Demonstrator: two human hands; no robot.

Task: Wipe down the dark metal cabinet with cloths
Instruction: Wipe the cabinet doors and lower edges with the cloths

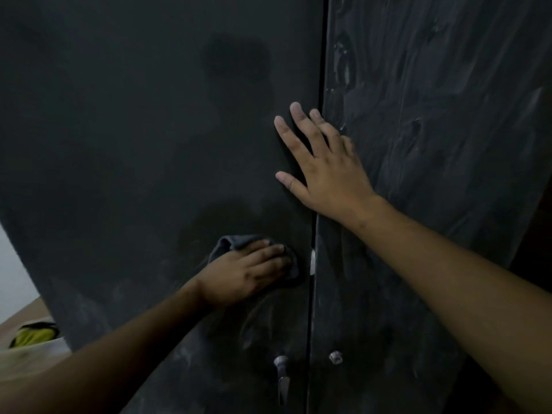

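The dark metal cabinet fills the view, with two doors split by a vertical seam. My left hand presses a dark grey cloth flat against the left door, just left of the seam. My right hand lies flat with fingers spread across the seam higher up, holding nothing. The right door is streaked with pale dust smears. The left door looks smoother, with darker damp patches.
A metal handle hangs low on the left door, and a round lock sits low on the right door. At the lower left, a pale bag holds something yellow on a brownish floor.
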